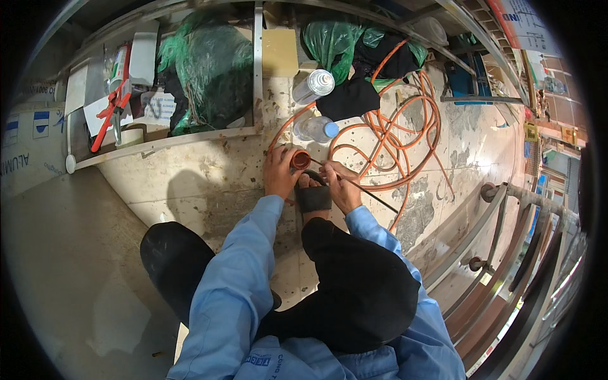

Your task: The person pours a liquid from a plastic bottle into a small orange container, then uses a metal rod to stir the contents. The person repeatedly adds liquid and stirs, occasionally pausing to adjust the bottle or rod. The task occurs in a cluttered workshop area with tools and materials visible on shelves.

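My left hand (279, 173) is closed round a small reddish-brown cup (301, 159), its round mouth turned up toward me. A thin dark rod (379, 199) is pinched in my right hand (344, 187); one end points at the cup's rim and the other slants down to the right. Whether the tip touches the cup I cannot tell. Just beyond my hands lies a clear plastic bottle (311, 129) with a blue cap. Behind it is a whitish can (313, 87). My sandalled foot is right below the hands.
An orange hose (405, 126) lies coiled at the right on the stained floor (209, 190). Upper left, a metal-framed shelf (168, 149) holds red-handled pliers (113, 114) and green plastic bags (206, 63). A black cloth (349, 99) lies ahead. Metal rails (468, 240) stand at the right.
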Demonstrator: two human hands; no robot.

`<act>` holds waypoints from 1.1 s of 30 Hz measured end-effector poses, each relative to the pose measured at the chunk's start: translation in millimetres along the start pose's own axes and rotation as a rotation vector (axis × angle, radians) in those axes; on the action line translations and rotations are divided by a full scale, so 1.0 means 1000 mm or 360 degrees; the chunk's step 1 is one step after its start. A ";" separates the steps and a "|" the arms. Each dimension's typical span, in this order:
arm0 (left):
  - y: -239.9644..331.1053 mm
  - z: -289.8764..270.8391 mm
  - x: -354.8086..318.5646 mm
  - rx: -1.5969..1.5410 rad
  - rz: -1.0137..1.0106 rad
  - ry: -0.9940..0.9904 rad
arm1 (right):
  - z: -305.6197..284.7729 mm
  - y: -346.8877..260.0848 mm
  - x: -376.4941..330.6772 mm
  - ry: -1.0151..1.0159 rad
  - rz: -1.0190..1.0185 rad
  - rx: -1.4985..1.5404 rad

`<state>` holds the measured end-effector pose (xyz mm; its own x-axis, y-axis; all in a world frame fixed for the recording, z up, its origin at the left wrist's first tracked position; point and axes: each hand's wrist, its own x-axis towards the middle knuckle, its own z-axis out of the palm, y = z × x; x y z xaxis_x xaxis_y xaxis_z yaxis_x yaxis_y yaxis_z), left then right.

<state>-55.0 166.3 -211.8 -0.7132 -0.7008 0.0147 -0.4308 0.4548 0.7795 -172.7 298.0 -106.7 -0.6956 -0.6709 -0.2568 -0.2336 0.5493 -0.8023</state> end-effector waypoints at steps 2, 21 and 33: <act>-0.001 -0.001 0.001 -0.0068 0.0079 0.0040 | -0.001 0.001 0.001 -0.0084 0.0003 0.0034; 0.068 -0.196 0.056 -0.0321 0.0131 0.0034 | -0.048 -0.211 0.051 -0.0361 -0.0683 0.0194; 0.063 -0.221 0.078 -0.0639 0.0041 0.0240 | -0.049 -0.271 0.070 -0.0600 -0.0710 -0.0216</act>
<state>-15.0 18.6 -23.3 -0.6191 -0.7782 0.1053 -0.1433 0.2438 0.9592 -191.4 126.5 118.7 -0.2275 -0.9682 -0.1044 -0.5495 0.2162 -0.8070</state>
